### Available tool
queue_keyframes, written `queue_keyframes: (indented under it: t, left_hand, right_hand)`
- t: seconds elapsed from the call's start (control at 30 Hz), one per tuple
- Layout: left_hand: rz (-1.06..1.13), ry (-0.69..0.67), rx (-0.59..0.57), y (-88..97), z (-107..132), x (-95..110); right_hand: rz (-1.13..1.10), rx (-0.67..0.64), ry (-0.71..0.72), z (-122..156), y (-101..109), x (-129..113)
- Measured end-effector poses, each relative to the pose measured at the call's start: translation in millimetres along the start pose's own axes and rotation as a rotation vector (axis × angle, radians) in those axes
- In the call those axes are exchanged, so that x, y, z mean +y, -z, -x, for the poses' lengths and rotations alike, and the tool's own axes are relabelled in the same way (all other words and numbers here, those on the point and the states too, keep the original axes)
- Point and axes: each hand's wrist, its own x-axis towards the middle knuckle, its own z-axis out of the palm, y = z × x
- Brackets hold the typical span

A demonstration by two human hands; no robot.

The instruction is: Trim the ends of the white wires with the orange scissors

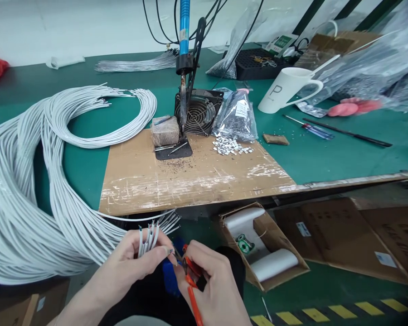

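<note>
My left hand (136,260) is closed around several white cable ends (148,237), which stick up between its fingers below the table edge. These ends belong to a big bundle of white cables (37,181) looping over the green table. My right hand (212,283) grips orange-handled pliers (192,276), their tip close to my left thumb. On the cardboard sheet (190,176) stand a soldering iron in its holder (182,90), a small black fan (199,111), a brown block (165,131) and a heap of small metal terminals (231,146).
A white mug (285,90), screwdrivers (313,129), plastic bags and a black tray (258,63) lie at the right and back. An open cardboard box (263,246) with white rolls sits on the floor under the table. Flat cartons lie further right.
</note>
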Motion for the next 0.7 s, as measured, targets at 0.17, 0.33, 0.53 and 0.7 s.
queue_keyframes:
  t: [0.17, 0.33, 0.53, 0.7]
  left_hand:
    - [0.0, 0.0, 0.0, 0.4, 0.2, -1.5]
    - [0.003, -0.024, -0.043, 3.8, -1.9, -5.7]
    - [0.046, -0.028, -0.066, 3.4, -5.0, -4.7]
    - [0.001, -0.003, -0.079, 3.0, -4.9, -2.4]
  right_hand:
    - [0.021, 0.041, 0.039, -0.9, 0.5, 0.4]
    - [0.005, 0.048, 0.047, 0.9, 2.2, 2.3]
    - [0.031, 0.139, 0.126, -0.3, -2.0, 3.1]
    - [0.054, 0.297, 0.151, 1.0, -8.0, 7.6]
